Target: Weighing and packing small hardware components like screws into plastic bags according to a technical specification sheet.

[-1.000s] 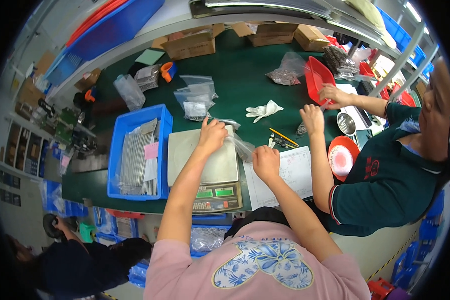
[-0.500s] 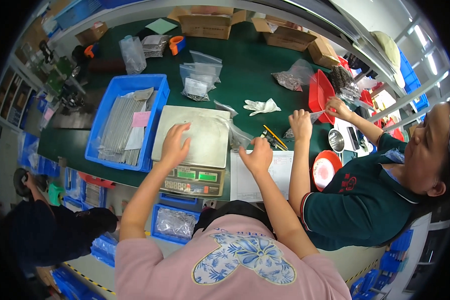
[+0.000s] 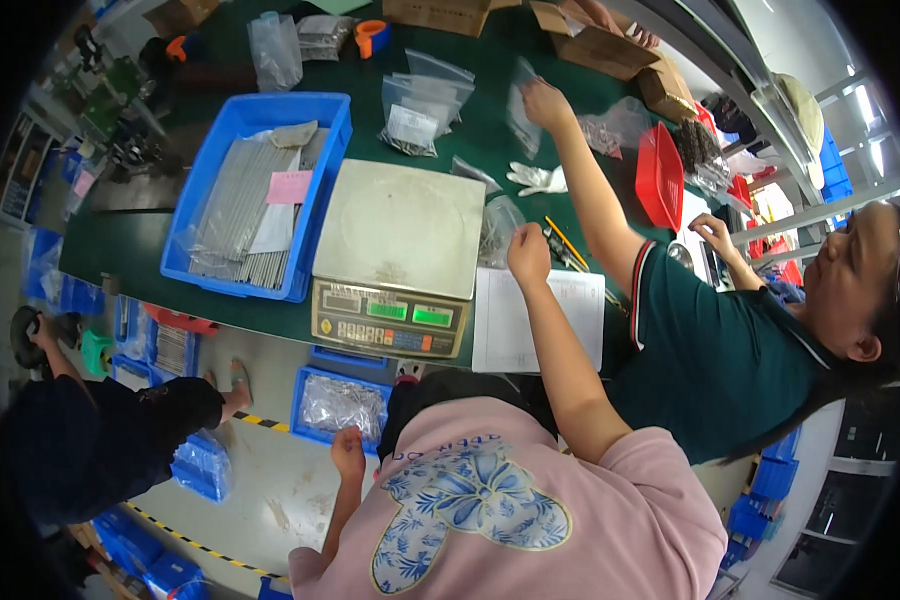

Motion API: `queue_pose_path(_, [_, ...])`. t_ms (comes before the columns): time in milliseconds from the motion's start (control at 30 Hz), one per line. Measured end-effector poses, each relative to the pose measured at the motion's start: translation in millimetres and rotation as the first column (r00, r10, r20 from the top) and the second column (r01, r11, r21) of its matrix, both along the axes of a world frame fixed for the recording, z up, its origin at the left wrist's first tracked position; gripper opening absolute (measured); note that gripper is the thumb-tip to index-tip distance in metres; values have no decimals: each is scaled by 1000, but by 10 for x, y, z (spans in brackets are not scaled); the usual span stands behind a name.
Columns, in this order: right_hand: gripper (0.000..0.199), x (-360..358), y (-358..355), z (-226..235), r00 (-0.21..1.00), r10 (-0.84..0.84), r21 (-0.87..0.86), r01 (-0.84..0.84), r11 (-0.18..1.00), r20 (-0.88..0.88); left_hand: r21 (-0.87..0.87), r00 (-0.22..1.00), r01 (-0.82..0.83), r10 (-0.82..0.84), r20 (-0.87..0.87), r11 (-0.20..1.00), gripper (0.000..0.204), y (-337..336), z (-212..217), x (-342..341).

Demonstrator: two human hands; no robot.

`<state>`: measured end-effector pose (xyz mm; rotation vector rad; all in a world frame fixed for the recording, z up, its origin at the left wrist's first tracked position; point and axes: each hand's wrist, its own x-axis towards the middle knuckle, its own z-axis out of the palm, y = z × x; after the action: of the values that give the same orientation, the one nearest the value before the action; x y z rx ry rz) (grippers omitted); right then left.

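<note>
Beside the scale (image 3: 400,220), a blue tray (image 3: 225,281) holds rods (image 3: 242,195); right grip (image 3: 529,255) pinches a bag (image 3: 496,228), left grip (image 3: 348,453) unclear.

Scale (image 3: 398,240): two green-lit display windows (image 3: 432,316) show figures too blurred to make out, above rows of marked keys, with a yellow diamond sticker (image 3: 325,325) at the left end of the panel. Print on the white sheet (image 3: 538,335), the pink slip (image 3: 289,187) in the blue bin (image 3: 338,125) and the white label (image 3: 411,124) of a zip bag is too fine to resolve. Blue lettering runs across the pink shirt (image 3: 610,500); yellow-and-black hazard tape (image 3: 200,545) marks the floor.
</note>
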<state>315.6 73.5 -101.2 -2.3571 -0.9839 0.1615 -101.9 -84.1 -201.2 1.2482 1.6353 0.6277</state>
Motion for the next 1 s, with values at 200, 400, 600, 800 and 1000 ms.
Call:
queue_pose_path(200, [21, 167, -79, -256, 954, -269, 105, 283, 953, -132, -522, 858, -261, 443, 260, 812, 12, -514, -510, -465])
queue_pose_path(400, [13, 815, 1719, 770, 572, 574, -379, -432, 818, 586, -506, 967, -186, 247, 56, 842, 15, -276, -432, -698])
queue_pose_path(600, [18, 119, 1415, 818, 233, 946, -760, -564, 321, 226, -582, 930, -251, 359, 76, 773, 16, -205, -345, -834])
queue_pose_path(800, [21, 397, 1092, 56, 518, 797, -592, -551, 588, 310, -591, 972, -165, 231, 36, 790, 16, -70, -242, -703])
queue_pose_path(1000, [27, 373, -343, -529, 974, 184, -85, -174, 981, 130, -698, 953, -69, 253, 164, 713, 17, -1, -590, -886])
